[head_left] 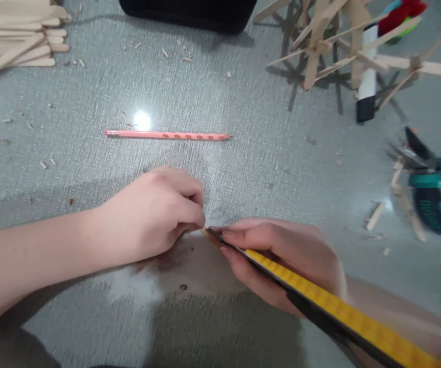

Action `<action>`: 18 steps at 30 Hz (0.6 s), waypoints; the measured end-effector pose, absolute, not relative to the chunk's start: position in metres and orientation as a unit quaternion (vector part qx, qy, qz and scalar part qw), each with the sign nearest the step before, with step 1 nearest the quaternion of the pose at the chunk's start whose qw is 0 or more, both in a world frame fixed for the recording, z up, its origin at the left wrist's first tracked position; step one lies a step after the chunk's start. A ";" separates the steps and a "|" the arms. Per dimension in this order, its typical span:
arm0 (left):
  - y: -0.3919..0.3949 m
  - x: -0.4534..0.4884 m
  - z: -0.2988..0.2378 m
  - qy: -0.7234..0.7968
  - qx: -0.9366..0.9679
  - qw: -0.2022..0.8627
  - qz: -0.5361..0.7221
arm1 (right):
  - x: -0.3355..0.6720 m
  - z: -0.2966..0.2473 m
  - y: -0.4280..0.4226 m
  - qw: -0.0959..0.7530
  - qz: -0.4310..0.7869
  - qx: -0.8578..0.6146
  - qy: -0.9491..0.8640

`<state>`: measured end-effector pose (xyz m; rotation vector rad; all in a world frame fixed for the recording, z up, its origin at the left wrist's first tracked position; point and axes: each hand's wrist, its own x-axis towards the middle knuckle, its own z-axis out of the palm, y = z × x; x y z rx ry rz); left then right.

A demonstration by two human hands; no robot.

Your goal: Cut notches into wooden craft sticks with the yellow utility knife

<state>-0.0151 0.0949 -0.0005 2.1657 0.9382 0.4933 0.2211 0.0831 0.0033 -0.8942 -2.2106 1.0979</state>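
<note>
My left hand [167, 209] is closed, its fingers curled in a pinch near the middle of the table. A small pale sliver, apparently wood, [204, 231] shows at its fingertips; the rest of it is hidden. In my right hand [282, 255] is a long yellow-and-black utility knife [320, 294], the fingers wrapped around its front part. Its dark blade end [216, 237] points up and left and meets the sliver beside my left fingertips. A pink pencil [170, 135] lies crosswise just beyond my left hand.
A pile of craft sticks [17, 36] lies at the back left. A black container [190, 13] stands at the back edge. At the back right is a craft-stick structure [339, 46] with a white marker [367, 76]. Green-handled pliers [431, 189] and stick pieces [375, 215] lie right; shavings are scattered.
</note>
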 end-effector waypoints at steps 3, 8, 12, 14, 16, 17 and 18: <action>0.094 -0.014 -0.002 0.366 0.841 0.352 0.187 | 0.221 0.003 0.083 0.242 0.397 -0.325 -0.824; 0.094 -0.014 -0.004 0.364 0.848 0.340 0.183 | 0.220 0.003 0.079 0.241 0.378 -0.339 -0.827; 0.095 -0.013 -0.003 0.365 0.848 0.342 0.176 | 0.219 0.004 0.076 0.233 0.366 -0.354 -0.828; 0.095 -0.013 -0.004 0.366 0.849 0.341 0.172 | 0.219 0.005 0.076 0.236 0.361 -0.352 -0.831; 0.095 -0.013 -0.005 0.363 0.851 0.338 0.173 | 0.219 0.005 0.077 0.240 0.355 -0.343 -0.836; 0.095 -0.012 -0.005 0.363 0.851 0.336 0.175 | 0.220 0.005 0.077 0.241 0.351 -0.337 -0.839; 0.095 -0.012 -0.006 0.362 0.852 0.337 0.174 | 0.220 0.005 0.077 0.240 0.349 -0.336 -0.842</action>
